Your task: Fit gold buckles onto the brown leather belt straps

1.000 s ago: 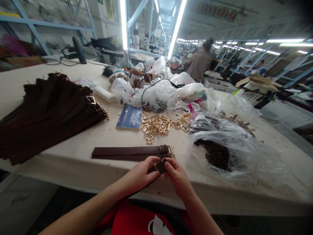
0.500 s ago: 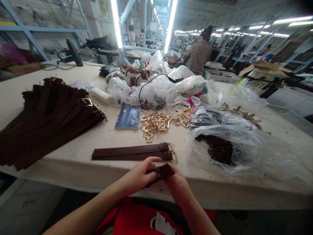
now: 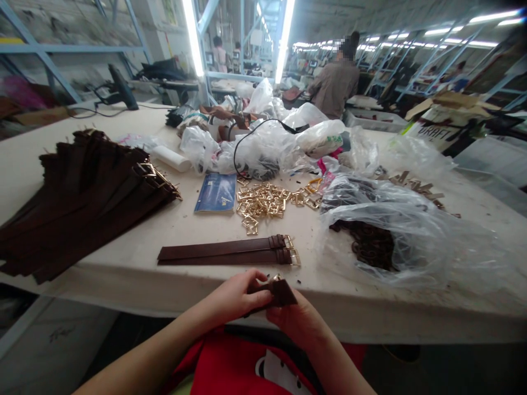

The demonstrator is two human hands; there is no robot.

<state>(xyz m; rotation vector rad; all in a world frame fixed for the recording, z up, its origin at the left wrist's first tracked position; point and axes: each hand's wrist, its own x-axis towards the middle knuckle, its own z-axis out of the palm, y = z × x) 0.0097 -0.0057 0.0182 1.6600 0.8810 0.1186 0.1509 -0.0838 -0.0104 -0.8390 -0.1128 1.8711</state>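
Note:
Between my hands, over the table's front edge, is a dark brown leather strap (image 3: pixel 284 293) with a gold buckle (image 3: pixel 277 278) near its folded end. My left hand (image 3: pixel 241 293) grips it from the left, thumb and fingers closed on it. On the right, my right hand (image 3: pixel 298 321) holds the strap end from below, its fingers partly hidden. Just beyond lie two brown straps (image 3: pixel 222 254) side by side, their gold buckles (image 3: pixel 293 251) pointing right. A heap of loose gold buckles (image 3: pixel 263 203) sits behind them.
A large stack of brown straps (image 3: pixel 78 203) covers the left. A blue booklet (image 3: pixel 216 193) lies mid-table. Clear plastic bags (image 3: pixel 263 148) fill the back. An open bag (image 3: pixel 428 247) with dark brown pieces (image 3: pixel 373 244) is at right. A person (image 3: pixel 335 82) stands beyond the table.
The held strap end has turned and tilted downward to the right. My right hand has moved slightly lower, with its fingers now under the strap. The camera view has shifted a little.

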